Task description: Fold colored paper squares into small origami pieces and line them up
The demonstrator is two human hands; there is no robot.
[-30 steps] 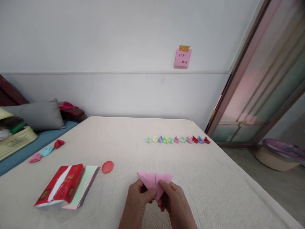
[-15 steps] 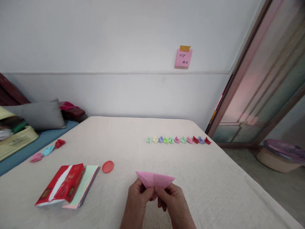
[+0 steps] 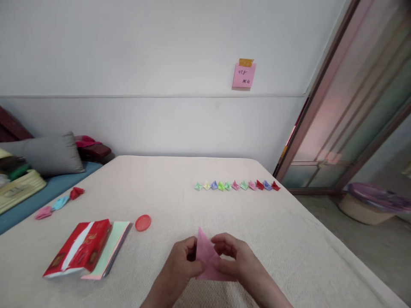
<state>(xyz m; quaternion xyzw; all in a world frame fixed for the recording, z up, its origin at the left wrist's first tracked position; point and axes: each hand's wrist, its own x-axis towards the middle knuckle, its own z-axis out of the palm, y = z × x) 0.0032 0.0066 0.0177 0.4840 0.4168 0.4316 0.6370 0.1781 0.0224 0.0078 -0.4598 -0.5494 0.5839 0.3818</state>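
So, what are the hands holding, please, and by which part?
Folded pink paper: the left hand pinches its lower left edge; the right hand touches its right side.

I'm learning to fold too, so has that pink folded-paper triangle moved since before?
Yes, the pink folded-paper triangle has turned: earlier its long edge faced the flat white wall; now a pointed corner does.

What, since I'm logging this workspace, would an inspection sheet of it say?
Surface: cream textured cloth.
Job's things: folded pink paper; eleven small folded-paper pieces in a row, three more pieces at left.
Clutter: red packet overlapping coloured paper sheets; red disc beside them.
Hands: left hand pinches the folded pink paper; right hand touches it with thumb.
Cables: nothing seen.
Surroundings: pink note taped to white wall; grey cushion at left.
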